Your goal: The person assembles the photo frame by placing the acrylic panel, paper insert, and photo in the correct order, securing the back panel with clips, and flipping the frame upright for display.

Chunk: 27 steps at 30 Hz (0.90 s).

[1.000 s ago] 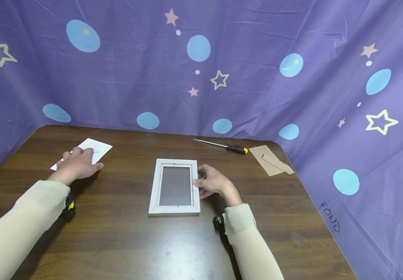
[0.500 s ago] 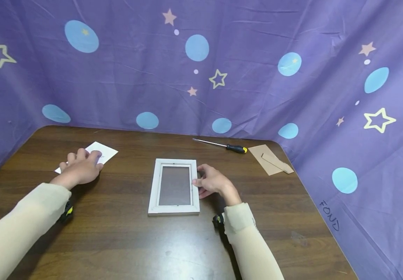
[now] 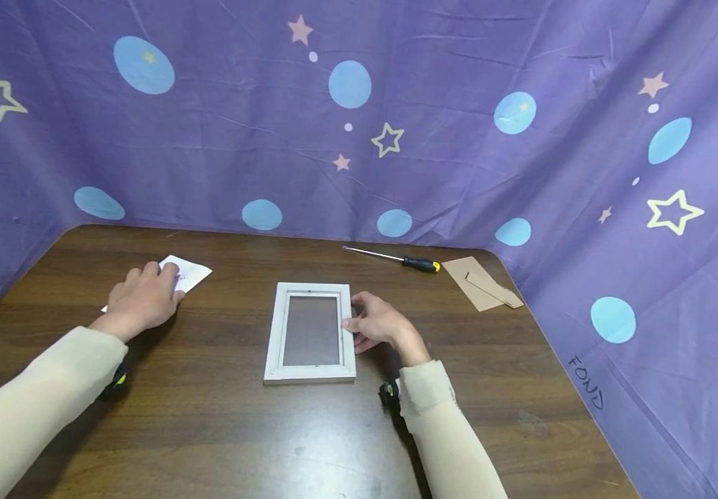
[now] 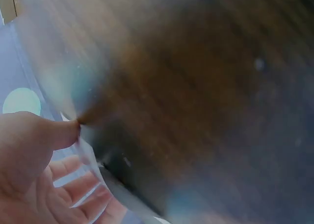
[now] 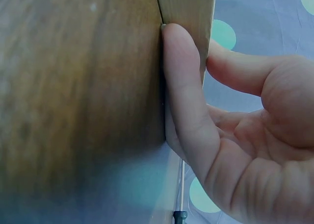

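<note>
On the left of the table, my left hand [image 3: 143, 298] lies over a white sheet of paper [image 3: 193, 273] with small handwriting on it. In the left wrist view the paper [image 4: 109, 181] bows up between the thumb [image 4: 65, 134] and the spread fingers, with the thumb tip at its edge. A white picture frame [image 3: 275, 333] lies flat in the middle, its back opening and clear pane facing up. My right hand [image 3: 385, 324] grips the frame's right side, thumb on top and fingers along the outer edge. Its side edge [image 5: 188, 14] shows in the right wrist view.
A screwdriver [image 3: 420, 265] with a black and yellow handle lies at the back of the table. Right of it sits a brown backing board [image 3: 473, 285] with a stand leg [image 3: 495, 290] on it. A purple curtain [image 3: 446, 180] surrounds the table's back and sides.
My left hand has slid the paper a little to the right, and its fingers have drawn closer together. The right hand and the frame have stayed in place.
</note>
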{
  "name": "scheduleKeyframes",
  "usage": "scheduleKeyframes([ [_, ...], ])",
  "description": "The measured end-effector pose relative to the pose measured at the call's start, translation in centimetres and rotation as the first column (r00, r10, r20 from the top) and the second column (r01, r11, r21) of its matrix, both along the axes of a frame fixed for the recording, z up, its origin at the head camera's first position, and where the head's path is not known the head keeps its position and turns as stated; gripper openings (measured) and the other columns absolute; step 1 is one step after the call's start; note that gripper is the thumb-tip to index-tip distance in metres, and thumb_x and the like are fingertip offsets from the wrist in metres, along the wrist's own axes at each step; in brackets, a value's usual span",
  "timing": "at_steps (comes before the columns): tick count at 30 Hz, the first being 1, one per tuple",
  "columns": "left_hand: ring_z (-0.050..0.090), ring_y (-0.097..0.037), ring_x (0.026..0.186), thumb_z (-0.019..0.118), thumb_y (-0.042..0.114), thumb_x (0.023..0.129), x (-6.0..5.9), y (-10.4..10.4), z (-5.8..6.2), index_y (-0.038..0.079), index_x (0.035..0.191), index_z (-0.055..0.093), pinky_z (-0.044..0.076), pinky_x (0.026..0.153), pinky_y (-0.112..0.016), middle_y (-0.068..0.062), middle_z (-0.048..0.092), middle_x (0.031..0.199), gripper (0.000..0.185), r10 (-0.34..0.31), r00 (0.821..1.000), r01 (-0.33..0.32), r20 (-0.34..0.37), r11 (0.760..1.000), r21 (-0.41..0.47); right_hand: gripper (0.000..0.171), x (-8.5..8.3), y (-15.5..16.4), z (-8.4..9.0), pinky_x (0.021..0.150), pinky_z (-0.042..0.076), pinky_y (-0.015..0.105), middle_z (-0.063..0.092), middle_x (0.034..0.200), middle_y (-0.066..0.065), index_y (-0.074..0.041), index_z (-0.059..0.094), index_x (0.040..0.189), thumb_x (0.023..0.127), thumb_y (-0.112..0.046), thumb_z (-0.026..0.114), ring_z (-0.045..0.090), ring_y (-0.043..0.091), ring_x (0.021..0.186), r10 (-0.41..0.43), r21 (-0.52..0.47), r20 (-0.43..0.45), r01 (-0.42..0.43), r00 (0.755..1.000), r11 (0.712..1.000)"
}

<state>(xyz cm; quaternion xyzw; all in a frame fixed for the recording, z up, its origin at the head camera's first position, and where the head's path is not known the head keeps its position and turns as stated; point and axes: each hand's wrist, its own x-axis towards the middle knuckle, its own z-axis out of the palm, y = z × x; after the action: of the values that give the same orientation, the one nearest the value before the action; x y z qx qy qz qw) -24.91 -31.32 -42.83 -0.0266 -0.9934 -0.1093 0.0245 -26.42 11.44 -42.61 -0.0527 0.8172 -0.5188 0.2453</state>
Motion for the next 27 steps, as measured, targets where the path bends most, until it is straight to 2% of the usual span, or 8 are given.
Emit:
scheduleKeyframes([
  [5, 0.062, -0.059, 0.093, 0.057, 0.015, 0.102, -0.3, 0.1, 0.9, -0.010, 0.116, 0.051, 0.052, 0.061, -0.070, -0.038, 0.060, 0.107, 0.028, -0.022, 0.998, 0.019, -0.058, 0.999, -0.045, 0.057, 0.1, 0.1, 0.0, 0.067, 0.068, 0.042, 0.059, 0.103, 0.021, 0.002, 0.042, 0.153, 0.103, -0.005, 0.068, 0.069, 0.027, 0.071, 0.013, -0.003, -0.011, -0.013, 1.000, 1.000],
  [9, 0.064, -0.056, 0.076, 0.052, 0.011, 0.099, -0.5, 0.0, 1.9, -0.012, 0.106, 0.052, 0.050, 0.051, -0.064, -0.036, 0.065, 0.095, 0.023, -0.028, 0.994, 0.023, -0.106, 0.999, -0.045, 0.056, 0.0, 0.1, 0.0, 0.066, 0.068, 0.042, 0.060, 0.102, 0.020, 0.001, 0.042, 0.153, 0.104, -0.007, 0.067, 0.070, 0.027, 0.071, 0.021, 0.004, -0.020, -0.021, 1.000, 1.000],
  [15, 0.059, -0.045, 0.055, 0.055, 0.005, 0.093, -0.8, -0.4, 3.5, -0.008, 0.080, 0.053, 0.048, 0.046, -0.061, -0.025, 0.058, 0.066, 0.018, -0.067, 0.973, 0.060, -0.223, 0.997, -0.039, 0.053, 0.0, 0.0, 0.2, 0.066, 0.068, 0.042, 0.061, 0.101, 0.020, 0.001, 0.043, 0.152, 0.105, -0.007, 0.066, 0.070, 0.027, 0.069, 0.024, 0.001, -0.017, -0.024, 1.000, 1.000],
  [18, 0.055, -0.038, 0.051, 0.057, 0.004, 0.091, -0.9, -0.5, 4.3, -0.005, 0.072, 0.053, 0.047, 0.045, -0.059, -0.017, 0.054, 0.059, 0.021, -0.096, 0.963, 0.086, -0.253, 0.995, -0.053, 0.052, 0.0, -0.1, 0.2, 0.066, 0.068, 0.042, 0.061, 0.101, 0.020, 0.001, 0.043, 0.151, 0.105, -0.007, 0.065, 0.070, 0.027, 0.068, 0.021, 0.000, -0.014, -0.021, 1.000, 1.000],
  [20, 0.055, -0.039, 0.051, 0.058, 0.004, 0.089, -1.0, -0.6, 4.8, -0.004, 0.070, 0.054, 0.047, 0.046, -0.060, -0.017, 0.055, 0.059, 0.021, -0.100, 0.965, 0.089, -0.243, 0.994, -0.056, 0.053, 0.0, -0.1, 0.2, 0.066, 0.068, 0.042, 0.060, 0.101, 0.020, 0.001, 0.043, 0.152, 0.105, -0.007, 0.066, 0.070, 0.027, 0.069, 0.020, 0.003, -0.015, -0.020, 1.000, 1.000],
  [22, 0.059, -0.044, 0.055, 0.060, 0.005, 0.088, -1.1, -0.7, 5.3, -0.006, 0.074, 0.055, 0.049, 0.049, -0.062, -0.022, 0.058, 0.063, 0.019, -0.093, 0.975, 0.084, -0.204, 0.995, -0.054, 0.053, 0.1, 0.0, 0.2, 0.066, 0.068, 0.042, 0.060, 0.102, 0.020, 0.000, 0.043, 0.152, 0.105, -0.008, 0.066, 0.070, 0.027, 0.070, 0.019, 0.007, -0.016, -0.019, 1.000, 1.000],
  [25, 0.063, -0.055, 0.066, 0.059, 0.008, 0.090, -1.2, -0.9, 6.1, -0.012, 0.086, 0.054, 0.053, 0.055, -0.065, -0.033, 0.062, 0.077, 0.021, -0.049, 0.994, 0.045, -0.102, 0.998, -0.044, 0.054, 0.1, 0.0, 0.1, 0.066, 0.068, 0.042, 0.061, 0.103, 0.021, 0.000, 0.043, 0.153, 0.105, -0.008, 0.067, 0.070, 0.028, 0.071, 0.017, 0.009, -0.018, -0.017, 1.000, 1.000],
  [27, 0.063, -0.057, 0.073, 0.059, 0.008, 0.093, -1.1, -1.2, 6.4, -0.014, 0.094, 0.050, 0.054, 0.058, -0.065, -0.039, 0.061, 0.087, 0.024, -0.022, 0.999, 0.020, -0.039, 0.999, -0.041, 0.055, 0.1, 0.0, 0.1, 0.066, 0.068, 0.042, 0.062, 0.103, 0.021, 0.000, 0.043, 0.153, 0.104, -0.008, 0.067, 0.070, 0.028, 0.071, 0.014, 0.008, -0.017, -0.014, 1.000, 1.000],
])
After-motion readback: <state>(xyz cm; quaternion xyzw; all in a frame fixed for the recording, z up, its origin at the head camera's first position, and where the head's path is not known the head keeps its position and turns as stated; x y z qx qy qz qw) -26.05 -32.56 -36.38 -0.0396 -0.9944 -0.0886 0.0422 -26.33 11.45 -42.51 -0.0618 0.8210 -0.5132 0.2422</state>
